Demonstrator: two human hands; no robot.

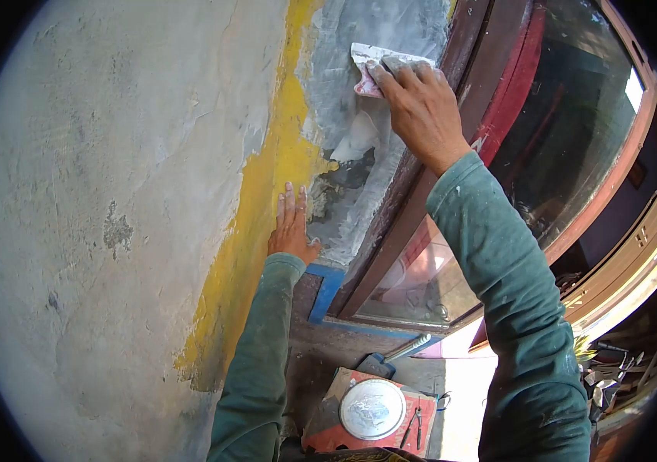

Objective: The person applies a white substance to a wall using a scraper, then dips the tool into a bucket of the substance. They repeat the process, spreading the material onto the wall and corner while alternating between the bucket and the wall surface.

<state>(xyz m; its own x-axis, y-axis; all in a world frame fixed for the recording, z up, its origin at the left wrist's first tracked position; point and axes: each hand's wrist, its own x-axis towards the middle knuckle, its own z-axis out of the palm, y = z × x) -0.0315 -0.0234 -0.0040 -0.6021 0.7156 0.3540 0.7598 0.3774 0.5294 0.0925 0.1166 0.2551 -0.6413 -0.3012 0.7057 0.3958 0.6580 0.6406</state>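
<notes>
Fingers of my right hand point(425, 108) press a white-and-pink sheet that looks like folded sandpaper point(367, 65) against the wall. It lies on a grey, putty-smeared strip point(359, 31) beside the brown door frame point(398, 215). Pale dust shows around the sheet. Lower down, my left hand point(291, 225) rests on the wall with its fingers stretched out, on the yellow band point(274, 173). Close to its fingertips is a rough patch point(348, 181) with dark and white areas. Both sleeves are green and speckled with white.
Below, a red board or box point(328, 439) carries a round white-smeared lid point(372, 408) and pliers point(416, 427). Behind it lies a flat blue-grey tool point(378, 365) with a pale handle. Glass panes point(567, 115) in frames stand right. A bare grey wall point(113, 154) fills the left.
</notes>
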